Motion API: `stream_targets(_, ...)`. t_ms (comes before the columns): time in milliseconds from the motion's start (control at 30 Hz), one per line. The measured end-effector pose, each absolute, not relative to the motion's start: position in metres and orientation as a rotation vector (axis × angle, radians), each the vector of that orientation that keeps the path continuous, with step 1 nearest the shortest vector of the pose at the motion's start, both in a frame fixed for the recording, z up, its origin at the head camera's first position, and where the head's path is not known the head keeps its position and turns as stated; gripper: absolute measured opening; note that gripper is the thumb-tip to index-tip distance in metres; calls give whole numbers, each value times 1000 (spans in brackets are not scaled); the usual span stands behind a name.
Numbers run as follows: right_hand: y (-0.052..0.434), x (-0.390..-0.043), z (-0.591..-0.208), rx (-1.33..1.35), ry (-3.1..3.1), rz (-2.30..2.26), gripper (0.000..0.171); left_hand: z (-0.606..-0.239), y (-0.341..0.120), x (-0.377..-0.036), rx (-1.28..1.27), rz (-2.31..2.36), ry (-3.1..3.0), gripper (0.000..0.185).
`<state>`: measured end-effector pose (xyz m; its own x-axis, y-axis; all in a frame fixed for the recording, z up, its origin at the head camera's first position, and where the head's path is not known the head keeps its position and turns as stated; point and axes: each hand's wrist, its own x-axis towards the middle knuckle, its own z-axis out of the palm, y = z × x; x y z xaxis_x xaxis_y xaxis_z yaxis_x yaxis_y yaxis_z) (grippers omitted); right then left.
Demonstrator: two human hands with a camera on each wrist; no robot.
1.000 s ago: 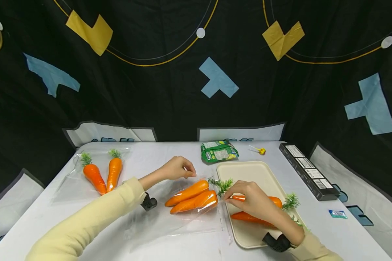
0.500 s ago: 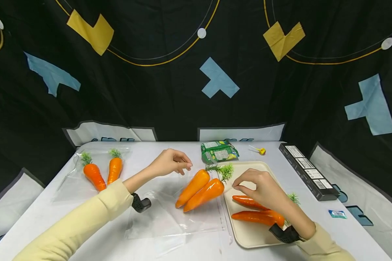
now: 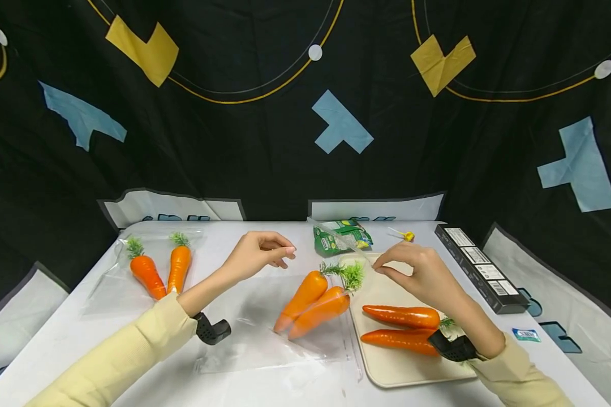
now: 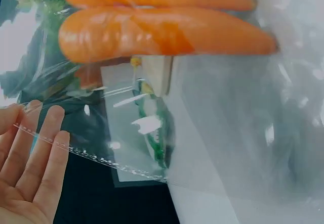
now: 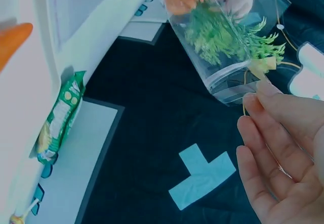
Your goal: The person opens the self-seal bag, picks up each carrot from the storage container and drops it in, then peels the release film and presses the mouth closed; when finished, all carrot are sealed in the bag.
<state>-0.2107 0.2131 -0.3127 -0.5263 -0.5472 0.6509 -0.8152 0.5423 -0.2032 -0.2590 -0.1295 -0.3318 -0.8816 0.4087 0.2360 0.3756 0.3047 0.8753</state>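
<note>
Bag mouth lifted since a moment ago, its two carrots tipped up on their points.

My right hand pinches one top edge of the clear plastic zip bag, my left hand pinches the other, holding the mouth up and apart. The two glossy orange toy carrots with green tops sit inside it on the white tablecloth. Two carrots look bagged; sealing is left, and two darker orange carrots wait on the cream plastic tray. The tray rim touches the bag's right side; there is room towards me.
</note>
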Motion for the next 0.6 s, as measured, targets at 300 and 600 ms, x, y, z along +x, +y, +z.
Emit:
stream_targets(300, 212, -219, -297, 1159, -2189, 660, 32, -322, -139, -244, 722, 1799, 2483, 22)
stream_targets(600, 211, -222, -275, 1121, -2186, 644, 32, -310, -143, -227, 748, 1964, 2433, 18)
